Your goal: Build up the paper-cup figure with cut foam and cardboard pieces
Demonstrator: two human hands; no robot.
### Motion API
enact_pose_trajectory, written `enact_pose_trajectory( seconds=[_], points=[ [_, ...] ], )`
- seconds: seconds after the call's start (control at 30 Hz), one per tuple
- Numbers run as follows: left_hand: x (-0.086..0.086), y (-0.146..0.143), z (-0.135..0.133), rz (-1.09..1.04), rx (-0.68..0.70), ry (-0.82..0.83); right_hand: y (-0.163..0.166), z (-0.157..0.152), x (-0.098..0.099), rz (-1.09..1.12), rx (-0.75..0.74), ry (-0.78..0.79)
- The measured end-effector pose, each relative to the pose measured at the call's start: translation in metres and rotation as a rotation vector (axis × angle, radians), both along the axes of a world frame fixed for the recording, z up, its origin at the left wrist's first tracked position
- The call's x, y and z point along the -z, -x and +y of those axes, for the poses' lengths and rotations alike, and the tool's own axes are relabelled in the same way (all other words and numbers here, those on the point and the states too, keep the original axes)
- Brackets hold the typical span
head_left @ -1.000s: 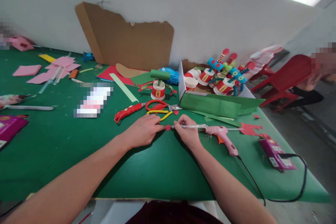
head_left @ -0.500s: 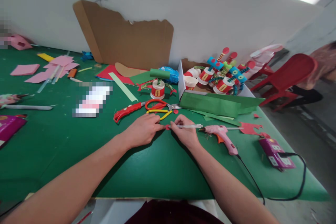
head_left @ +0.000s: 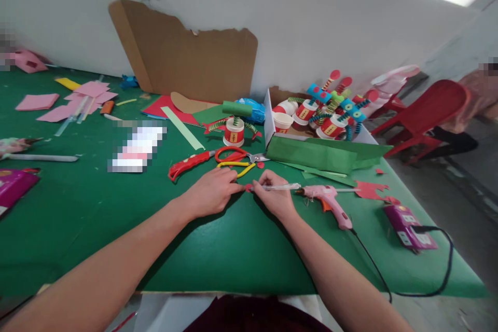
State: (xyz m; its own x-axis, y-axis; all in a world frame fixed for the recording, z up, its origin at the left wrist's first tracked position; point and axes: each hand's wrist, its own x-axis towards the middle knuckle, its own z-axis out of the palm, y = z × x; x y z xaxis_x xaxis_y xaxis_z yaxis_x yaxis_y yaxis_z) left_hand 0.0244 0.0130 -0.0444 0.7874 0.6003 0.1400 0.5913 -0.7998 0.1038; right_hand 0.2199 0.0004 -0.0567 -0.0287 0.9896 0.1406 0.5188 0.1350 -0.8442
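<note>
My left hand rests on the green table, fingertips pinching a small red paper piece. My right hand is closed around a clear pen lying level, its tip at the same red piece. The two hands almost touch. Just beyond them lie yellow-handled pliers, orange-handled scissors and a red utility knife.
A pink glue gun lies to the right, its cord running to a purple power strip. A white box holds several decorated paper cups; green paper sheets lean on it. Cardboard leans against the wall. A person sits beyond red chairs at right.
My right hand with the pen has shifted slightly left toward the left hand. Otherwise the hands keep their hold on the red piece.
</note>
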Motion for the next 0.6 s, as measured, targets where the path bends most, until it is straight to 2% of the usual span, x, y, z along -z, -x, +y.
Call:
enact_pose_trajectory(
  seconds=[0.6],
  points=[
    [-0.0014, 0.0, 0.0005, -0.004, 0.004, 0.03, -0.0006, 0.0005, -0.001, 0.014, 0.017, 0.009]
  ],
)
